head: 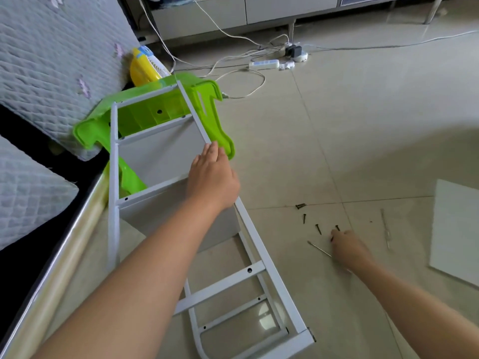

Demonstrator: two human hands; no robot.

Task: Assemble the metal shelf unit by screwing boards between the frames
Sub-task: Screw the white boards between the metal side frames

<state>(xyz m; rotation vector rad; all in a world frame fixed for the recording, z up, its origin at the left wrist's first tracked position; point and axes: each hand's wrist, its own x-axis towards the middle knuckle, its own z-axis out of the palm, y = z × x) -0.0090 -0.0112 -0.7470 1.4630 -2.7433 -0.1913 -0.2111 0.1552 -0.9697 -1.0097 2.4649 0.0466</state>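
Two white metal frames lie on their side on the tiled floor, joined by grey boards fixed between them; the far end leans on a green plastic stool beside a quilted bed. Open floor extends to the right and beyond the unit. The left hand, arm outstretched, rests palm-down on the upper frame rail, fingers straight and close together. The right hand reaches down to the floor among several dark screws, fingers curled at one screw; whether it is pinched cannot be told. A thin metal tool lies just beside this hand. A loose white board lies at the right edge. No writing is legible.
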